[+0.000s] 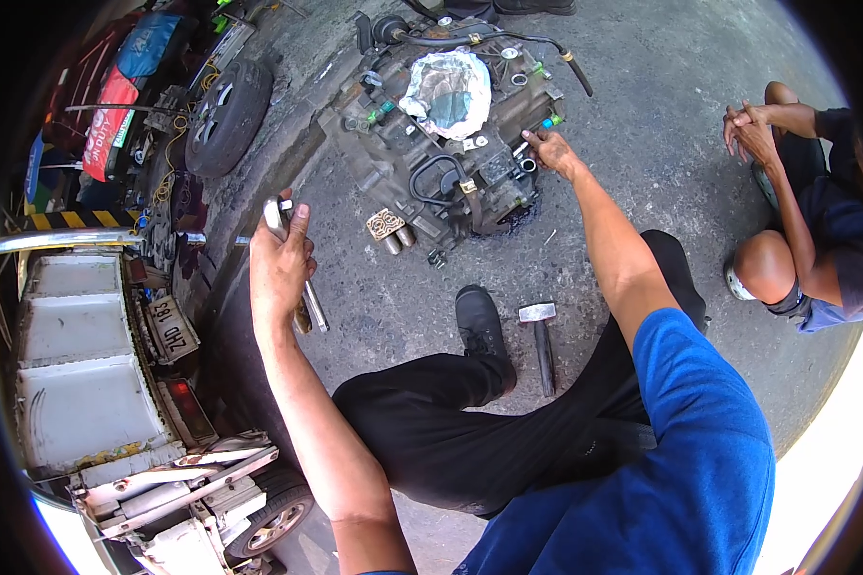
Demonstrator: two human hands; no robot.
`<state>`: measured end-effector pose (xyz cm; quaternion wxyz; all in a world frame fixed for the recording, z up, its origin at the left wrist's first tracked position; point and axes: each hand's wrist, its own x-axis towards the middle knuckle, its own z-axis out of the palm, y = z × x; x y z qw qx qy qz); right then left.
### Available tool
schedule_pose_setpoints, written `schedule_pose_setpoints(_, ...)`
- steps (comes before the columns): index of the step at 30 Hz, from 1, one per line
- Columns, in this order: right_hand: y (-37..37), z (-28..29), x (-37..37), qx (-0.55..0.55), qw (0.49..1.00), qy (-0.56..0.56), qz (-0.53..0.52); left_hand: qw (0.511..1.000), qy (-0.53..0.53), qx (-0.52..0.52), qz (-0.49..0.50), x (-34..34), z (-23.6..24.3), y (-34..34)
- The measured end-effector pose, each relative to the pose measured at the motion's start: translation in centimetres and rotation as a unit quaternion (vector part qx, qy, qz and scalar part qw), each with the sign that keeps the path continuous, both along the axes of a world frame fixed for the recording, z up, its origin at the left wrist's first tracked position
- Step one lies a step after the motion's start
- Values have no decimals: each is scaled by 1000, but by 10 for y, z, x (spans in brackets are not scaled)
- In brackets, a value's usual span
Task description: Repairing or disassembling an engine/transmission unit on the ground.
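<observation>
My left hand [283, 259] is closed around a silver ratchet wrench [276, 218], raised above the ground left of the gearbox. Its shaft comes out below my fingers, beside a second, brownish bar. Ahead of me a large, dirty metal gearbox [494, 91] lies on the ground, with a crumpled white and bluish cover [448, 93] over a round opening. At its right edge my right hand [553, 153] reaches in with thumb and fingers pinched together. What they grip is too small to make out. A black hose [436, 165] loops over the gearbox's near side.
By my boot [481, 326] lies a hammer [537, 313]. A patterned metal part [385, 224] rests near the gearbox. On the right another person [805, 201] sits with hands together. A loose wheel [228, 118] and a white truck bed [77, 345] are on the left.
</observation>
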<state>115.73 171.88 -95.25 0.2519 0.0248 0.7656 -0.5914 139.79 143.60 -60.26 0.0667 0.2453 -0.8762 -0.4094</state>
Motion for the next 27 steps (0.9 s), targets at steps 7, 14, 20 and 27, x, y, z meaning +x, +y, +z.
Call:
schedule_pose_setpoints(7, -2, 2, 0, 43, 999, 19, 7, 961, -229, -45, -145, 4, -2, 1)
schedule_pose_setpoints(14, -3, -13, -6, -153, 987, -23, -34, 950, -265, -37, -160, 2, -5, 0)
schedule_pose_setpoints(20, 0, -6, 0, -153, 986, -25, -64, 948, -271, -35, -165, 0, -5, 0)
schedule_pose_setpoints(27, -1, 6, 3, -40, 999, -19, -17, 952, -261, -34, -154, 2, -5, 5)
